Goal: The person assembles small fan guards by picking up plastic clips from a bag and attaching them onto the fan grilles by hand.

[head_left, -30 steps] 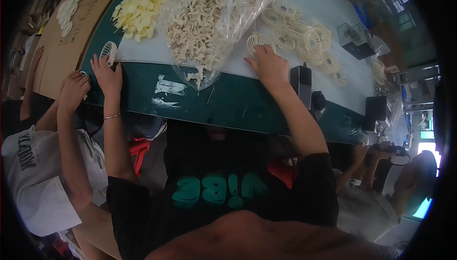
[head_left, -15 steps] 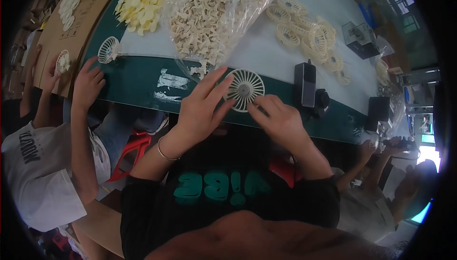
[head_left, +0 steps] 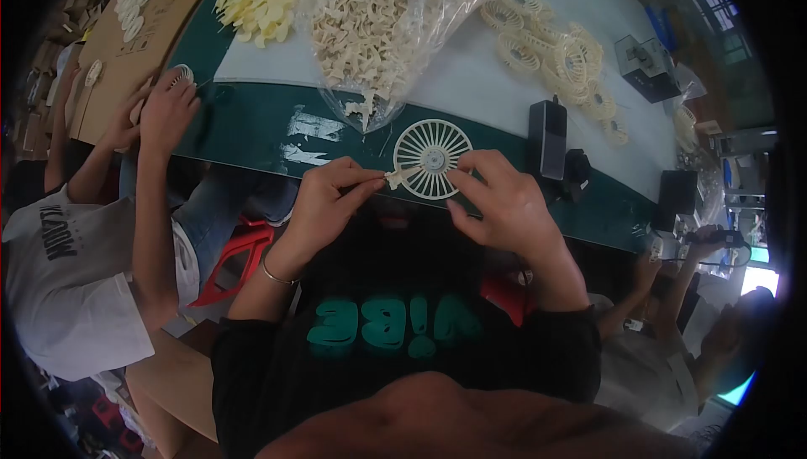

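A round cream fan grille [head_left: 404,141] with radial slats and a hub lies at the edge of the green table, between my hands. My left hand [head_left: 330,203] is closed, thumb and fingertips pinching a small cream plastic piece [head_left: 393,180] at the grille's lower left rim. At the right rim is my right hand [head_left: 508,203], its thumb apart from its bent fingers. Those fingertips reach the grille's edge; whether they press on it is unclear. Beyond the grille, a clear plastic bag [head_left: 366,39] holds many similar small cream pieces.
Yellow discs [head_left: 262,1] are heaped left of the bag. More round grilles [head_left: 567,60] lie at the back right. A dark box-shaped device [head_left: 548,139] stands right of my right hand. On the left, a co-worker's hand [head_left: 168,110] covers another grille.
My left hand has drawn back from above the grille to its lower left and now pinches a small piece. My right hand has lifted slightly. The co-worker's hand has moved onto a grille.
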{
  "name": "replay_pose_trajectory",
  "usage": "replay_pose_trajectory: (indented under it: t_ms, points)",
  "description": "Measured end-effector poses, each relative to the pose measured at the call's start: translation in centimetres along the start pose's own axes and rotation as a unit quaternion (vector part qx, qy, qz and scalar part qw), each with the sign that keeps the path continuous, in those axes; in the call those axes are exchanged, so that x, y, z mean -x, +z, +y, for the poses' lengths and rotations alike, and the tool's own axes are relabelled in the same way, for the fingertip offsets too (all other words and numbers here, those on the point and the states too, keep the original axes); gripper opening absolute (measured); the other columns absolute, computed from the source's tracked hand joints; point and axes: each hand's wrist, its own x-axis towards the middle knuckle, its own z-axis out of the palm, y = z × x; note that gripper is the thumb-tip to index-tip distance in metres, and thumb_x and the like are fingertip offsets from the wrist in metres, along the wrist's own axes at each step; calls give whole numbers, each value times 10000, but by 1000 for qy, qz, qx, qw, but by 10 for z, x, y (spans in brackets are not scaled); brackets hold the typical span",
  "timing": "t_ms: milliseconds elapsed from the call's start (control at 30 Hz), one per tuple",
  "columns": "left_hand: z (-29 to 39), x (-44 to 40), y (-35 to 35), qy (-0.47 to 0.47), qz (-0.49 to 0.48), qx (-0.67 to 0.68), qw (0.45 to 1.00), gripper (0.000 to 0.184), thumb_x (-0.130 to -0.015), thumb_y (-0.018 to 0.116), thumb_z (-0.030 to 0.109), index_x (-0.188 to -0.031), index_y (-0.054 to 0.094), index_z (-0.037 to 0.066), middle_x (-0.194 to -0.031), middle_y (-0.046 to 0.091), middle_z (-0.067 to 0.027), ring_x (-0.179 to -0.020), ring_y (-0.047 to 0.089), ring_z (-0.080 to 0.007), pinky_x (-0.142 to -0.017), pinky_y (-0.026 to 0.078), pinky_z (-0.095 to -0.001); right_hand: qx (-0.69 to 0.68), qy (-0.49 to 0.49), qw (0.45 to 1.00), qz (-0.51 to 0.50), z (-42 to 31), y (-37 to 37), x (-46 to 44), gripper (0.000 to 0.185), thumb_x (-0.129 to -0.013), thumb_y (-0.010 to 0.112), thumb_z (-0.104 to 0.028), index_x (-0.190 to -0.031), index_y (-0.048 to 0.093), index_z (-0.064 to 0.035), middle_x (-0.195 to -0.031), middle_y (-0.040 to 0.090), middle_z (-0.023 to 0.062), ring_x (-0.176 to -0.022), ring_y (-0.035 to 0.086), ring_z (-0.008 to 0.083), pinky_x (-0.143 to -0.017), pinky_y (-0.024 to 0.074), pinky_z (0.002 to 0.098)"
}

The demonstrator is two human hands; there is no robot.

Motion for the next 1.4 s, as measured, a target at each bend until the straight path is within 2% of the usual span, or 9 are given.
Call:
replay_pose_trajectory:
  t_ms: [200,467,567,633,733,967,1033,1133,1400]
  points:
    - [5,21,5,-21,5,70,997,138,-959,708,58,-1050,780,-15,-790,682,-46,-633,630,-79,-553,476,-223,26,-35,999,0,7,10,0,392,-791,835,-264,-1118,701,-94,-1054,610,50,-987,660,222,-668,569,318]
    - [-6,22,4,-80,-15,111,991,159,-975,690,63,-1074,775,-28,-824,748,-65,-660,666,-79,-568,509,-204,-31,-40,999,16,13,14,-2,383,-726,889,-202,-1068,737,-118,-1025,647,42,-896,671,230,-656,569,334]
    - [-11,19,2,-103,-67,195,973,351,-974,684,45,-1318,668,-24,-853,764,-89,-698,696,-105,-613,545,-218,-115,-51,992,9,27,20,-2,359,-705,906,-178,-1011,733,-101,-1016,642,53,-891,667,239,-681,559,337]
    - [-6,18,-2,-85,-100,300,945,630,-964,692,27,-1541,440,4,-883,775,-112,-759,733,-144,-657,571,-242,-172,-56,983,6,33,25,-6,345,-697,914,-163,-979,729,-91,-1010,638,60,-890,664,245,-696,551,338]
    - [-13,18,-10,-79,-167,300,936,841,-923,730,-4,-1627,271,42,-928,787,-116,-806,753,-158,-695,582,-260,-279,-58,958,-41,37,31,-13,314,-700,915,-124,-932,709,-76,-1013,629,73,-899,657,260,-738,535,340]
    - [-38,25,-20,102,-131,88,982,743,-836,816,3,-1508,501,30,-920,795,-89,-801,760,-139,-724,583,-263,-379,-74,908,-161,41,53,-36,254,-752,863,-113,-895,659,-64,-1001,604,76,-931,632,255,-789,511,339]
    - [-51,24,-21,247,-81,2,966,543,-805,849,44,-1320,679,26,-908,789,-101,-790,767,-158,-701,588,-274,-403,-73,896,-171,41,58,-41,251,-755,856,-118,-893,654,-65,-998,601,77,-932,629,253,-787,507,336]
    - [-56,23,-20,307,-22,-29,951,436,-775,870,68,-1193,750,35,-900,784,-113,-779,769,-191,-682,594,-292,-414,-85,887,-187,42,65,-49,248,-747,849,-110,-899,657,-67,-1010,602,80,-933,629,260,-791,505,334]
    - [-56,18,-28,274,10,-38,961,440,-759,873,89,-1174,742,29,-979,780,-126,-796,763,-243,-704,606,-308,-385,-126,892,-200,37,72,-62,251,-734,837,-125,-890,649,-68,-1027,610,78,-980,633,286,-821,517,361]
